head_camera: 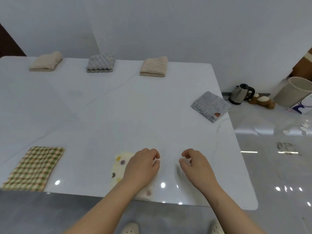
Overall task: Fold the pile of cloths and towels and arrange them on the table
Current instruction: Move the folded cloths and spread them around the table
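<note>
- Six folded cloths sit well apart on the table (118,107), likely so each stays tidy: cream towel (45,62), grey towel (100,63) and beige towel (154,66) along the top, dotted cloth (210,105) at right, checked cloth (33,168) lower left.
- Left hand (141,167) rests on the spotted cloth (120,163), lower centre, fingers curled at its right edge; pinching or pressing, I cannot tell.
- Right hand (196,167), just beside it, is loosely curled and holds nothing.
</note>
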`<state>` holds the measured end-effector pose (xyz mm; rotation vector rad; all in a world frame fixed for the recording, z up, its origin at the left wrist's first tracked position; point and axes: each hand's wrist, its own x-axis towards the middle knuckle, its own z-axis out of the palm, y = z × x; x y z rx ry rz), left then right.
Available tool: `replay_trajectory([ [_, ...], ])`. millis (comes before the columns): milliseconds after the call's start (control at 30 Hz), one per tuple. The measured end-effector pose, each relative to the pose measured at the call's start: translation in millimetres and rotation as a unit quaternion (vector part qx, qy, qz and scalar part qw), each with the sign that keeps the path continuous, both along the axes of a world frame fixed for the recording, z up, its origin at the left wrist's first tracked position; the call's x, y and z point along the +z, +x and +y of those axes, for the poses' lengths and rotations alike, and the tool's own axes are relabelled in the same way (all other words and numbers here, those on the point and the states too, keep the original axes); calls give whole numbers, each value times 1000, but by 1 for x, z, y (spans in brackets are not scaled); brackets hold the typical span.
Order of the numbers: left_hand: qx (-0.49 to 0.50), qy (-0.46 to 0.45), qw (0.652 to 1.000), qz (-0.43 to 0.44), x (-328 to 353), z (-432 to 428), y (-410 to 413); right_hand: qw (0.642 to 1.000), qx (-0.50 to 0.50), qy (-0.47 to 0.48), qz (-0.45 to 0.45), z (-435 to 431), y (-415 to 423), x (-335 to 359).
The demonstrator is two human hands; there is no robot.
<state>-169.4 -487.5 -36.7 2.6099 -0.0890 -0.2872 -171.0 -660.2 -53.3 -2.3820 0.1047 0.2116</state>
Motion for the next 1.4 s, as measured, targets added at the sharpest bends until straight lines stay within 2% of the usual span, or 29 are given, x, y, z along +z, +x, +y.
replay_trajectory([
  [167,18,55,998,-18,-6,-102,24,989,99,-105,-27,-98,31,3],
  [333,66,75,995,-12,-5,-180,31,975,172,-134,-30,-170,59,8],
  [533,115,68,991,19,-12,-209,43,962,239,-128,-28,-194,103,7],
  [867,189,17,981,36,-14,-222,112,975,216,-30,-51,-206,210,9],
  [967,226,5,973,34,-21,-231,139,966,248,-32,-66,-209,254,0],
  [1067,334,-27,942,25,-20,-248,169,954,285,-38,-86,-215,300,-7],
  [1167,484,-88,869,60,-18,-268,190,953,298,-22,-58,-225,336,-4],
  [1233,519,-95,845,87,-21,-276,198,945,325,-19,-41,-226,352,-4],
  [1300,531,-78,837,107,-22,-282,204,930,367,-22,-22,-222,362,-5],
  [1400,554,-107,818,111,-21,-281,206,901,434,-16,4,-211,367,-6],
])
